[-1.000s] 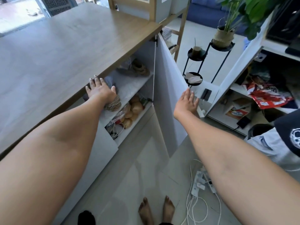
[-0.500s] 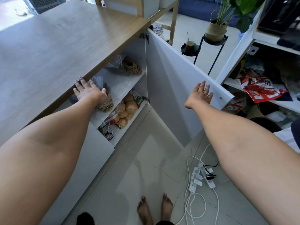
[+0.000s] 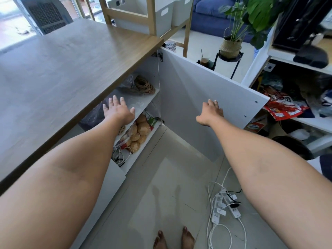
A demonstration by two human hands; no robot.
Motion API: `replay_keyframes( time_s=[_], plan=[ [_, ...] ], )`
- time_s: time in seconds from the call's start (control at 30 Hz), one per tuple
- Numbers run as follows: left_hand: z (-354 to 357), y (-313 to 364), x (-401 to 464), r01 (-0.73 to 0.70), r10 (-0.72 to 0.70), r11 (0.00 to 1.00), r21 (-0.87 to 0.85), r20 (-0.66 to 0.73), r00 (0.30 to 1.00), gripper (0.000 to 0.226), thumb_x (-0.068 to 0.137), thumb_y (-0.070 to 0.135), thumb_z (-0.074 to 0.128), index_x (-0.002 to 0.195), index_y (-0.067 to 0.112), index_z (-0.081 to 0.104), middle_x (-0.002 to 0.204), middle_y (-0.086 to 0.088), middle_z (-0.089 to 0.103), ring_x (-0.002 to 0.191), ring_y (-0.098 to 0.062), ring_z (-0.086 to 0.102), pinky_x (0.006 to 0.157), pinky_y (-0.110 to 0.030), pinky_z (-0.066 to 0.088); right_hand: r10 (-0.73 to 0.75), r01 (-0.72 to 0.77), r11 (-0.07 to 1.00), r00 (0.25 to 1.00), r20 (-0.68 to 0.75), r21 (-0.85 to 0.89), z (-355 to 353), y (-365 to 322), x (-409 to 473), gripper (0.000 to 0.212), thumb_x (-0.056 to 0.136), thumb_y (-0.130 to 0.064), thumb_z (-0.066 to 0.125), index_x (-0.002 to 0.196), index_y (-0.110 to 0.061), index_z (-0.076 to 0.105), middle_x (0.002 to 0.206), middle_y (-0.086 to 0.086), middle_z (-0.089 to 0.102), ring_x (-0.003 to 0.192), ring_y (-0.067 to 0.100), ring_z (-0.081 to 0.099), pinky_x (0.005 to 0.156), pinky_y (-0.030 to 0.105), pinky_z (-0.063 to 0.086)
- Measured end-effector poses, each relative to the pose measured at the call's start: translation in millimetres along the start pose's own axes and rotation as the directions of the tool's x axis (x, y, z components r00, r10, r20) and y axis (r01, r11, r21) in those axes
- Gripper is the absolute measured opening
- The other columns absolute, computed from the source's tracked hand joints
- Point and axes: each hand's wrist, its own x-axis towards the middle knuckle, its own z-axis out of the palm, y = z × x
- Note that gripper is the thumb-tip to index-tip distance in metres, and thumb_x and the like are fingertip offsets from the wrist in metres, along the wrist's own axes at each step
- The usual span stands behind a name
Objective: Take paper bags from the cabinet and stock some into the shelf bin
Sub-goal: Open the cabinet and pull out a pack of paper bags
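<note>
Cabinet door (image 3: 206, 105) stands open; left hand (image 3: 118, 112), fingers spread, over the upper shelf (image 3: 140, 103); right hand (image 3: 211, 113), fingers loosely together, at the door.

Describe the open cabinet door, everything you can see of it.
The cabinet door is a flat, pale grey-white panel, swung wide open on metal hinges at its left edge, under the wooden countertop. Its inner face shows, with two small holes near the free edge. The right hand rests against that face, empty.
</note>
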Motion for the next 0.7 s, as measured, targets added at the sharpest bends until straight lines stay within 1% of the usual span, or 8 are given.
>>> replay_keyframes(
  time_s=[0.17, 0.27, 0.37, 0.5, 0.7],
  plan=[
    [-6.0, 21.5, 3.7, -0.064, 0.065, 0.997, -0.030, 0.042, 0.997, 0.070, 0.101, 0.051, 0.025, 0.156, 0.014, 0.002, 0.163, -0.012, -0.004, 0.151, -0.029, -0.004, 0.122, -0.050, 0.000, -0.053, 0.054, 0.998, 0.999, -0.012, 0.035, -7.5, -6.5, 9.0, 0.064, 0.088, -0.028, 0.054, 0.146, -0.012, 0.033, 0.158, 0.008, 0.020, 0.149, 0.027, 0.010, 0.119, 0.043, 0.021],
    [-7.9, 32.7, 9.6, -0.077, 0.079, 0.997, -0.032, 0.068, 0.995, 0.070, 0.101, 0.051, 0.025, 0.157, 0.014, 0.003, 0.163, -0.012, -0.002, 0.151, -0.030, -0.002, 0.121, -0.051, 0.001, -0.086, 0.087, 0.995, 0.996, -0.020, 0.057, -11.2, -6.5, 20.4, 0.062, 0.086, -0.028, 0.054, 0.144, -0.014, 0.037, 0.153, 0.008, 0.030, 0.146, 0.027, 0.018, 0.117, 0.041, 0.026],
    [-7.9, 44.8, 21.7, -0.078, 0.080, 0.997, -0.026, 0.084, 0.993, 0.070, 0.100, 0.051, 0.025, 0.157, 0.015, 0.005, 0.163, -0.012, 0.002, 0.151, -0.031, 0.002, 0.121, -0.052, 0.004, -0.105, 0.106, 0.992, 0.994, -0.011, 0.071, -16.4, -4.2, 37.3, 0.060, 0.087, -0.028, 0.054, 0.143, -0.015, 0.039, 0.150, 0.008, 0.034, 0.143, 0.027, 0.025, 0.115, 0.039, 0.030],
    [-7.4, 67.3, 45.3, -0.048, 0.052, 0.998, -0.037, 0.104, 0.993, 0.068, 0.100, 0.052, 0.025, 0.156, 0.016, 0.010, 0.162, -0.013, 0.009, 0.150, -0.032, 0.007, 0.121, -0.053, 0.006, -0.145, 0.144, 0.987, 0.989, 0.010, 0.073, -24.6, 0.7, 74.9, 0.058, 0.087, -0.026, 0.053, 0.142, -0.015, 0.040, 0.150, 0.008, 0.035, 0.142, 0.027, 0.027, 0.114, 0.039, 0.031],
    [-2.3, 105.0, 82.2, 0.038, -0.018, 0.991, -0.127, 0.157, 0.987, 0.067, 0.100, 0.052, 0.028, 0.156, 0.018, 0.013, 0.161, -0.013, 0.014, 0.149, -0.034, 0.012, 0.121, -0.053, 0.010, -0.218, 0.216, 0.976, 0.973, 0.071, 0.043, -35.0, 7.0, 137.8, 0.055, 0.088, -0.027, 0.053, 0.141, -0.014, 0.042, 0.148, 0.010, 0.038, 0.140, 0.029, 0.031, 0.112, 0.040, 0.034]
  ],
)
